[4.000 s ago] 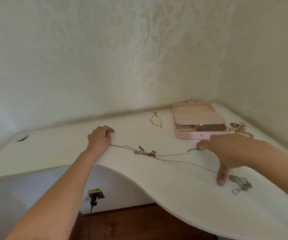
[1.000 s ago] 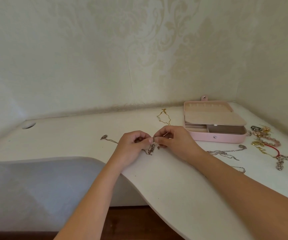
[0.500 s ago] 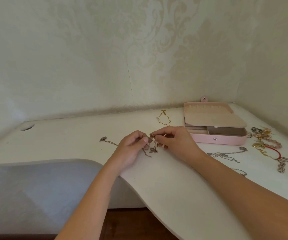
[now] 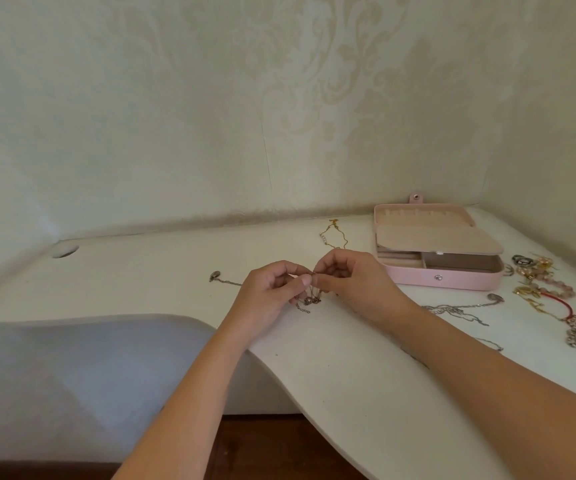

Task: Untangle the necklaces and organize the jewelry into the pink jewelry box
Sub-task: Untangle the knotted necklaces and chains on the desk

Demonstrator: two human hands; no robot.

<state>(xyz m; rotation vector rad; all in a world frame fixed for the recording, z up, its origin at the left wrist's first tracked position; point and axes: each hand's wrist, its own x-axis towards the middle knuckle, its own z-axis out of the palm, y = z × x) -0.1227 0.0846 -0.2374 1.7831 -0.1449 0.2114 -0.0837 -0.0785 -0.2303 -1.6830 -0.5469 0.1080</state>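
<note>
Fingertips point(image 4: 303, 279) of your left hand point(image 4: 267, 294) and right hand point(image 4: 354, 282) meet. Both pinch the tangled necklaces point(image 4: 309, 300), with loops hanging down to the white desk point(image 4: 349, 375). One chain end with a pendant point(image 4: 215, 276) trails left on the desk. A silver chain point(image 4: 453, 309) lies just right of your right wrist. Farther right is a mixed jewelry pile point(image 4: 543, 285). Behind your right hand the pink jewelry box point(image 4: 446, 277) sits open. A gold necklace point(image 4: 333, 233) lies left of the box, near the wall.
</note>
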